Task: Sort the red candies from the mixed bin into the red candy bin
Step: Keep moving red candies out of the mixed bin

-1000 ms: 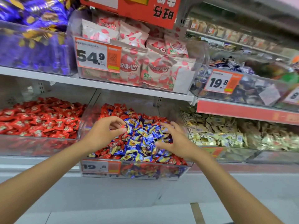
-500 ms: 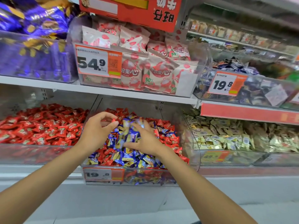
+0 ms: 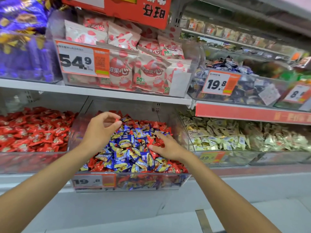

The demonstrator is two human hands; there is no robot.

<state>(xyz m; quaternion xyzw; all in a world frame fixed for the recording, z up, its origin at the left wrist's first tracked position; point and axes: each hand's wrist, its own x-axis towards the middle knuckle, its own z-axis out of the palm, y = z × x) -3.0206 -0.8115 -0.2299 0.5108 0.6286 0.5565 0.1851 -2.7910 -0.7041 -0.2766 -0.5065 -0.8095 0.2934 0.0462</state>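
Mixed bin (image 3: 168, 182): clear plastic, lower shelf, centre, nearest of the row; it juts forward past its neighbours.
Contents of mixed bin: blue-and-yellow candies (image 3: 127, 153) heaped in the middle, with stray red candies (image 3: 99, 163) around the near, far and right edges.
Red candy bin (image 3: 33, 163): clear plastic, lower shelf, just to the left of the mixed bin; filled with red wrapped sweets (image 3: 33, 132).
Left hand (image 3: 101, 130): raised over the far left part of the mixed bin; thumb and fingertips are drawn together, pinching one red candy (image 3: 117, 120).
Red candy: small, held at the fingertips above the heap; it is over the mixed bin, not over the red candy bin.
Right hand (image 3: 168, 145): low on the right side of the heap, palm down, fingers spread and nearly straight; it rests on the wrappers and grips nothing visible.
Lower price tag (image 3: 94, 181): on the near left face of the mixed bin, reads 19.8, with an orange panel.
Pale candy bin (image 3: 227, 158): lower shelf, just right of the mixed bin; holds cream and gold wrappers.
Pink bag bin (image 3: 178, 84): upper shelf, above the mixed bin; holds white and pink bags standing in rows.
Upper price tag (image 3: 82, 62): on the front of the pink bag bin, reads 54.9.
Purple wrapper bin (image 3: 25, 64): upper shelf, far left.
Dark wrapper bin (image 3: 252, 91): upper shelf, right; it carries a tag reading 19.8.
Red sign (image 3: 134, 9): top centre, lettering partly cut off.
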